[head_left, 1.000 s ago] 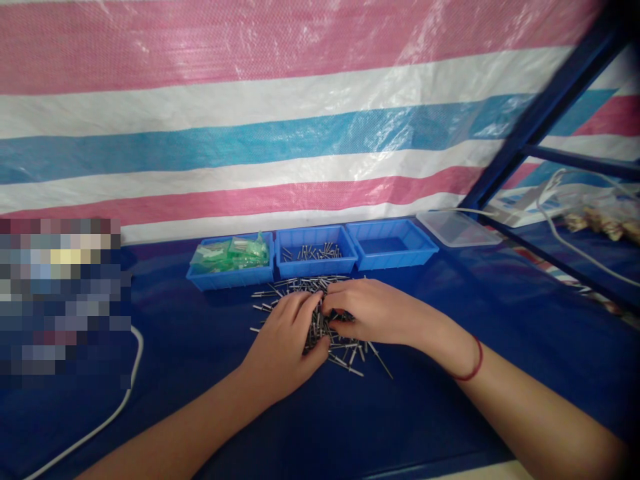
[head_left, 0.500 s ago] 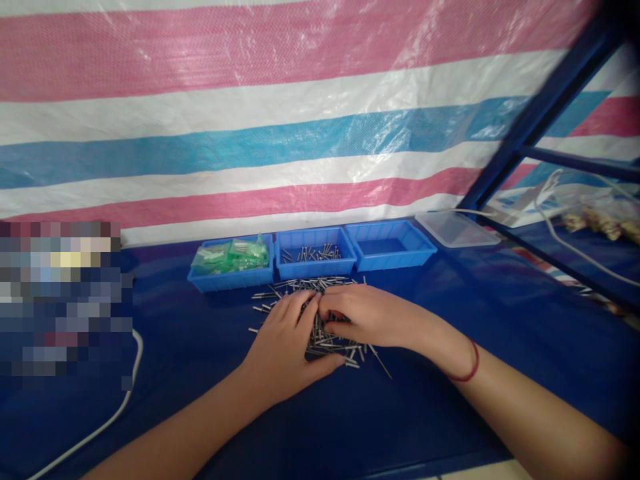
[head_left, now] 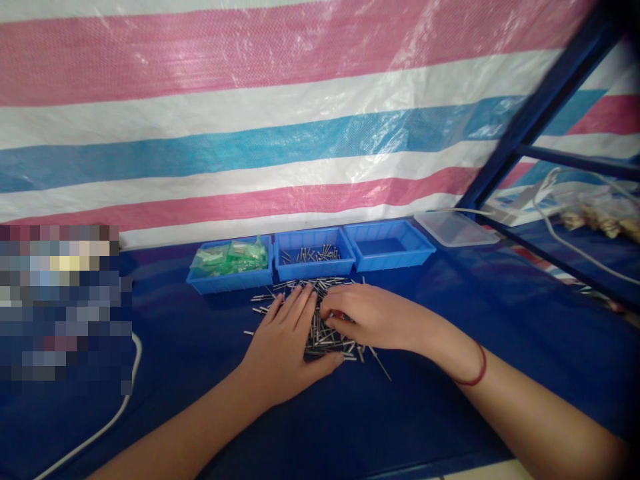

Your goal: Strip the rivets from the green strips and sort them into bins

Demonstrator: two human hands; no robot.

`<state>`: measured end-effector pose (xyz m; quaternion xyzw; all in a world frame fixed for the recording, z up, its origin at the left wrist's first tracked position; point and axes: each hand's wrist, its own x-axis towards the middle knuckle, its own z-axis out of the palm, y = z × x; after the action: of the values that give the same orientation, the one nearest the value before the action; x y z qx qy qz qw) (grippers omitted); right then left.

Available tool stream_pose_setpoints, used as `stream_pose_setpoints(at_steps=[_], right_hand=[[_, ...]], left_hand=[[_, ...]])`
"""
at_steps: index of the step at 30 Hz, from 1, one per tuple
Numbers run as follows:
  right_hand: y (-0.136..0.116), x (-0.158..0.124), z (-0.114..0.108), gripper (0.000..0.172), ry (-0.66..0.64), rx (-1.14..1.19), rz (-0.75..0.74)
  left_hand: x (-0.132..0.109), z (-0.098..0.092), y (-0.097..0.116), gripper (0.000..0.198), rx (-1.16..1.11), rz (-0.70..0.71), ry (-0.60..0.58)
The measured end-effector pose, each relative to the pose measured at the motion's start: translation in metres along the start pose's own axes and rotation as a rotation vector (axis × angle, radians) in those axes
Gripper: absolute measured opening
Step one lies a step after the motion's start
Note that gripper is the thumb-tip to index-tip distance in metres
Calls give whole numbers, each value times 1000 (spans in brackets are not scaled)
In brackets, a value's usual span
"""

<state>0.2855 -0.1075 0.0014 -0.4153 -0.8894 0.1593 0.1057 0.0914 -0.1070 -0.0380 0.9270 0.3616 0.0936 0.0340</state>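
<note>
A loose pile of blind rivets (head_left: 325, 337) lies on the blue table (head_left: 320, 427), thin shanks pointing every way. Over its left part rests my left hand (head_left: 283, 340), fingers stretched flat and thumb out along the near edge of the pile. My right hand (head_left: 367, 317) dips into the right part with fingers curled and thumb drawn in. Whatever its fingertips hold, if anything, is hidden. Just behind the pile, a middle blue bin (head_left: 315, 270) contains several rivets. The left blue bin (head_left: 230, 283) is filled with green plastic bags (head_left: 237, 253).
A third blue bin (head_left: 395, 260) stands to the right with nothing visible inside. Past it lies a translucent lid (head_left: 455, 230). A white cable (head_left: 107, 423) runs along the left. A blue metal frame (head_left: 535, 113) rises at the right, before a striped sheet (head_left: 250, 150).
My left fingers have spread slightly and moved a little away from my right hand, showing more rivets between them. My right hand stays curled in nearly the same spot.
</note>
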Motion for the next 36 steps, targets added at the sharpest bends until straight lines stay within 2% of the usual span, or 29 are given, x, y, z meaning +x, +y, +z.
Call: stream_pose_setpoints(at_steps=[7,19,28,36], right_hand=[[6,-1,-1,14,18,-82,1],[4,0,-3,16,12,-104,-141],[4,0,-2,13,9,-96,-105],[1,-1,3,11,44,-256,-86]], left_hand=[[-1,0,-1,83,32,-4,-34],[-1,0,1,77,4,-1,-14],[-1,1,-1,72,4,-6,4],[0,-2,1,65,16,-12,-20]])
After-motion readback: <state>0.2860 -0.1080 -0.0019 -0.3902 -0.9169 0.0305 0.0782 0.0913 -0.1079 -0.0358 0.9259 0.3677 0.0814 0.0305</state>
